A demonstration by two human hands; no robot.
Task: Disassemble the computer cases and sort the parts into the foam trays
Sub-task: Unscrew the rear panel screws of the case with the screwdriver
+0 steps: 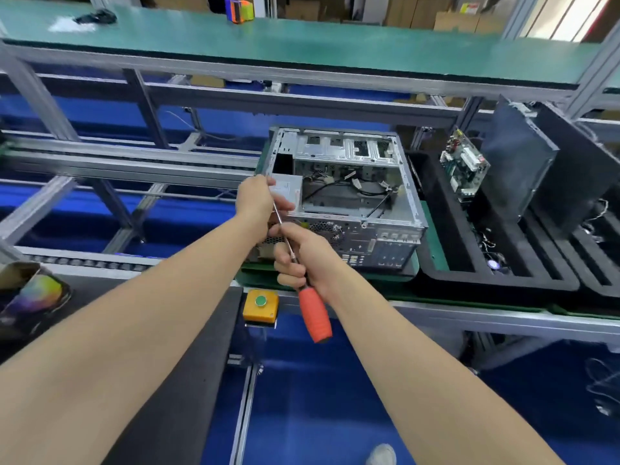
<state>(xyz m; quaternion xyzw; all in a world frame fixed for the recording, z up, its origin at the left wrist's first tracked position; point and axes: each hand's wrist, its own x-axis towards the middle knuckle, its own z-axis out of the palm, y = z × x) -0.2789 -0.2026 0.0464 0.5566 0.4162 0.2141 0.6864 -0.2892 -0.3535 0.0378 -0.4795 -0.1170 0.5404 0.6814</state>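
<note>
1. Across the top runs a green shelf on a metal frame.
2. Right of centre, a black foam tray sits just beside the case; a second tray lies further right, cut off by the edge.
3. At centre the case lies on its side on the green tabletop; its open face is up and its rear panel faces the viewer; loose cables and a silver box show inside, the box at the near-left corner.
4. Leaning upright in the tray's far slots is a dark panel; a circuit board stands just left of it.
5. Left grip is at the case's near-left corner, by the silver box; its fingers are curled round the upper end of the screwdriver shaft.
6. Right grip is lower and nearer, clenched on the shaft just above the handle.
7. Slanting between both grips is the screwdriver; its red handle points down toward the viewer, its tip hidden under the left fingers.
8. Below the case, a yellow box with a green button sits on the frame edge.
</note>
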